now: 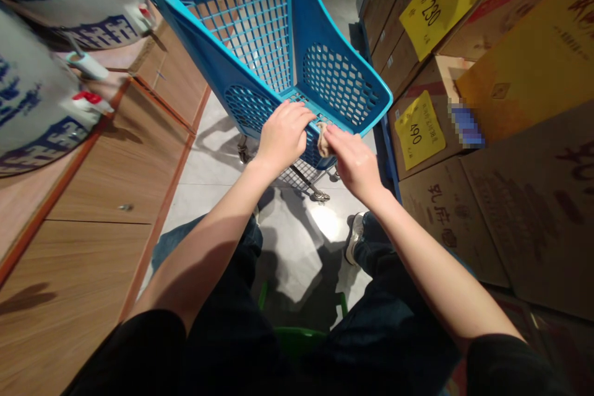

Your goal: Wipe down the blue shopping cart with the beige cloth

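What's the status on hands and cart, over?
Left hand on blue cart. Right hand holding beige cloth at cart's near edge. Cartons stacked along right side.

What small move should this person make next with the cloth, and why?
Perhaps slide the cloth rightward on the blue cart: the right hand holds it at the near edge, and the left hand rests there, farther left.

The one view looks out from the wearer's head, facing forward and steeply down (their own thighs (394,322) fill the near edge). It sits close above the left hand (284,135) and right hand (356,159), which fall near the middle. Just past them it takes in a blue cart (299,31), with wooden cabinets (97,260) along the left, cartons (520,229) along the right and floor (204,167) running to the far side.
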A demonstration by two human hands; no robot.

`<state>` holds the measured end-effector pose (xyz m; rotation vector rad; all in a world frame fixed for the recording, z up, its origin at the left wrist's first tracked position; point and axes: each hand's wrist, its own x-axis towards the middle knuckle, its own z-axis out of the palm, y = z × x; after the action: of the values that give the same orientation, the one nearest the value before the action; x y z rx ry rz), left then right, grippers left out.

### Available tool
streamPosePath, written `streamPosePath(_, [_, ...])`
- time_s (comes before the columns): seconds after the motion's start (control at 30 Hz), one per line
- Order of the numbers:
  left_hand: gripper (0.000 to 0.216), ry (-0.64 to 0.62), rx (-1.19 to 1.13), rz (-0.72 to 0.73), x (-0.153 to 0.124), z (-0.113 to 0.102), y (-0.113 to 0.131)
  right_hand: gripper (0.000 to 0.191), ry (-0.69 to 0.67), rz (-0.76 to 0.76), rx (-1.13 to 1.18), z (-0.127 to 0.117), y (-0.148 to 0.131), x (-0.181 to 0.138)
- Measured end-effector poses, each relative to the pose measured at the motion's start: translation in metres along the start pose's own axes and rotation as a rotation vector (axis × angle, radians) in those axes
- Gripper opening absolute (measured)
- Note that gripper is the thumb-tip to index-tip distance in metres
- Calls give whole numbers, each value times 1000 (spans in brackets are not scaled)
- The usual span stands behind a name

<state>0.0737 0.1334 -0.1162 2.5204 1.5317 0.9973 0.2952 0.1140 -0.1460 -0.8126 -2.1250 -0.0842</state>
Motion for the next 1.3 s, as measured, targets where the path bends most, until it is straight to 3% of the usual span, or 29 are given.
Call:
streamPosePath(0.13, [56, -20, 6, 1, 0, 0, 1, 43, -11, 145, -20, -2, 1, 3])
streamPosePath(0.3, [53, -28, 26, -16, 0, -1, 2, 47, -38, 43, 48, 1, -5, 3])
streamPosePath(0.43, [55, -18, 18, -2, 0, -1, 3, 44, -65, 187, 31, 0, -1, 4])
streamPosePath(0.63, [52, -14, 17, -15, 1, 0, 3, 51, -110, 127, 83, 1, -7, 6])
streamPosePath(0.8, [53, -24, 14, -13, 1, -1, 5, 45, -128, 223, 85, 1, -4, 8])
streamPosePath(0.97, [50, -26, 23, -19, 1, -2, 5, 48, -72, 52, 91, 4, -10, 5])
streamPosePath(1.17, [53, -26, 17, -10, 1, -2, 5, 43, -59, 153, 54, 4, -3, 7])
streamPosePath(1.3, [50, -31, 23, -16, 2, -2, 6, 45, -35, 7, 79, 6, -8, 4])
